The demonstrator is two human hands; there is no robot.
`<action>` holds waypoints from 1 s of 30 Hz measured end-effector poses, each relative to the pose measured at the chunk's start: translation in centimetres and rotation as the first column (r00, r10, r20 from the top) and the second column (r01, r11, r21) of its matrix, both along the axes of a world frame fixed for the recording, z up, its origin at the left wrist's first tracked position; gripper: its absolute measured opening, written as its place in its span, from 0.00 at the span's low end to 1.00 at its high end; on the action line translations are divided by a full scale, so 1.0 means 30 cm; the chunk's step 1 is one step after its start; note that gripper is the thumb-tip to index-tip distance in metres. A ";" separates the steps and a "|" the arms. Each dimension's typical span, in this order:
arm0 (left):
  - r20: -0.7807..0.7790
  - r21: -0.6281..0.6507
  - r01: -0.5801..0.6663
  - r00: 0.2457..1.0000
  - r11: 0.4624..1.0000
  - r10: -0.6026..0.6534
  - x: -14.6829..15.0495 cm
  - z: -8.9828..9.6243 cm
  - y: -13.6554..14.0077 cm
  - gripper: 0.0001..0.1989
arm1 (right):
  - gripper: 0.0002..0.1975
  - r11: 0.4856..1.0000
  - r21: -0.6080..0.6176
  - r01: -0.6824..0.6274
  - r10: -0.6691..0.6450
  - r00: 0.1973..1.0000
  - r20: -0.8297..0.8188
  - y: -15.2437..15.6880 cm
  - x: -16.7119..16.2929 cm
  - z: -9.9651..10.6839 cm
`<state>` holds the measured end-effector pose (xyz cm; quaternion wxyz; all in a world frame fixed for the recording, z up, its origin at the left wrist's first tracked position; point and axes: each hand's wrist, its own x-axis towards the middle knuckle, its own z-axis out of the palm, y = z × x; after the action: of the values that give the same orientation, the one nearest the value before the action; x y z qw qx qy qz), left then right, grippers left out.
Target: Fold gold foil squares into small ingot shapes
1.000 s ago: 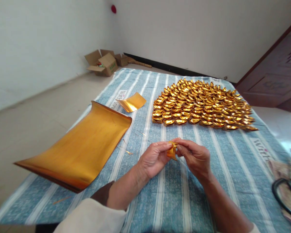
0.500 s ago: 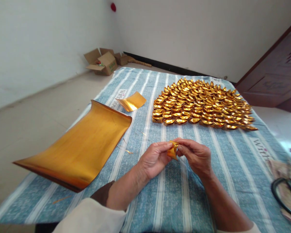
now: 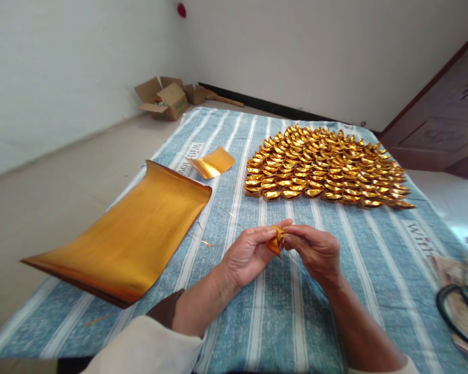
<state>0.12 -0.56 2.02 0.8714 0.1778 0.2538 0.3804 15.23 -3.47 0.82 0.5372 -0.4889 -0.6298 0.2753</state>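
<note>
Between my two hands is a small piece of folded gold foil paper [image 3: 275, 242], held above the striped cloth. My left hand [image 3: 247, 255] pinches it from the left, thumb on top. My right hand [image 3: 315, 250] grips its right edge between thumb and fingers. Part of the folds is hidden by my fingertips. Beyond my hands, many folded gold paper ingots [image 3: 323, 169] stand in close rows. A large stack of gold foil sheets [image 3: 128, 234], curled at its ends, lies to the left. Behind it rests a smaller gold foil piece [image 3: 214, 162].
The blue and white striped cloth [image 3: 234, 291] covers the table. Thin gold scraps [image 3: 206, 243] lie near the stack. Black-handled scissors [image 3: 462, 311] sit at the right edge. An open cardboard box [image 3: 171, 101] stands on the floor at the far left, and a wooden door [image 3: 444, 109] at right.
The folded foil paper has changed shape and tilt between my fingers, its lower tip now more pointed and further left. My hands have hardly moved.
</note>
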 end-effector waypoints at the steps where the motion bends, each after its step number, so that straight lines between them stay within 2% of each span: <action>1: 0.000 -0.001 -0.002 1.000 1.000 0.002 0.001 0.000 0.000 0.08 | 0.06 1.000 0.005 -0.007 0.007 1.000 0.001 0.000 0.001 0.001; 8: -0.041 -0.003 -0.004 0.999 1.000 0.004 -0.004 -0.007 0.001 0.04 | 0.09 0.995 -0.025 -0.097 0.097 0.995 0.022 -0.004 0.007 0.016; 12: -0.045 0.008 -0.003 0.999 1.000 0.003 -0.006 -0.005 -0.001 0.06 | 0.09 0.988 -0.043 -0.146 0.147 0.989 0.007 -0.003 0.009 0.012; 19: -0.003 0.018 0.001 1.000 1.000 -0.001 -0.003 -0.001 -0.003 0.06 | 0.07 0.994 -0.009 -0.112 0.112 0.994 -0.002 0.000 0.008 0.008; 30: 0.042 0.025 0.012 0.999 1.000 -0.013 -0.001 -0.004 -0.009 0.07 | 0.10 0.991 0.040 -0.129 0.129 0.992 0.001 -0.003 0.013 0.013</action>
<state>0.10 -0.82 1.90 0.8766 0.1823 0.2295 0.3817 15.60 -3.55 1.22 0.5283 -0.4361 -0.6651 0.2973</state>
